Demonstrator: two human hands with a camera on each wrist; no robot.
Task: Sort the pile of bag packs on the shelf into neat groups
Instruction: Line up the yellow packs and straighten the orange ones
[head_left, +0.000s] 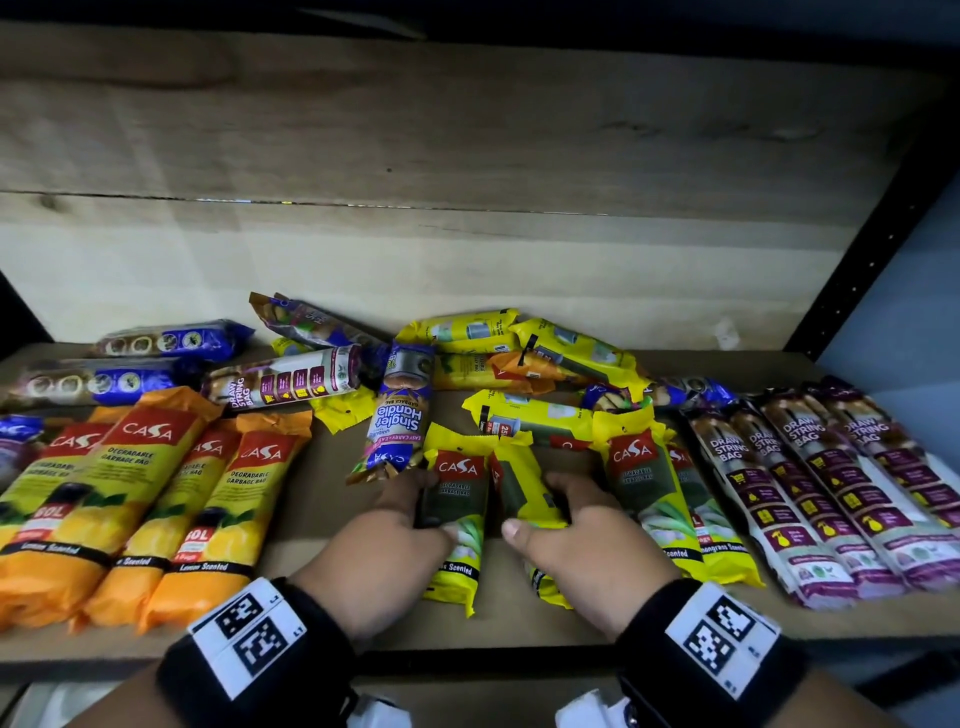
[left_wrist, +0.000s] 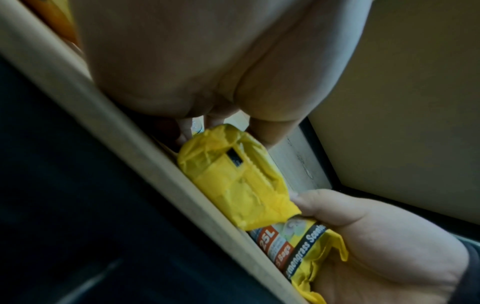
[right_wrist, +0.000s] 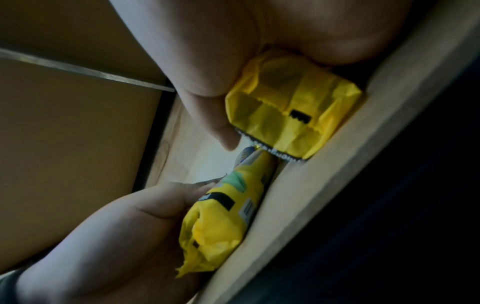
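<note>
Two yellow CASA lemongrass packs lie side by side at the front middle of the wooden shelf (head_left: 322, 525). My left hand (head_left: 400, 525) grips the left yellow pack (head_left: 454, 506), which lies label up. My right hand (head_left: 576, 530) grips the right yellow pack (head_left: 524, 493), which is turned partly onto its side. In the left wrist view my palm covers the left pack (left_wrist: 228, 176), and the right hand (left_wrist: 389, 236) holds the other pack (left_wrist: 298, 242). The right wrist view shows my right-hand pack (right_wrist: 293, 107) and the left hand (right_wrist: 116, 236) on its pack (right_wrist: 228, 209).
Orange CASA packs (head_left: 156, 493) lie in a row at front left, with blue packs (head_left: 140, 364) behind them. More yellow packs (head_left: 654, 483) and draw-string packs (head_left: 821, 493) line the right. A mixed pile (head_left: 519, 358) and a Singlet Handle pack (head_left: 400, 415) sit behind my hands.
</note>
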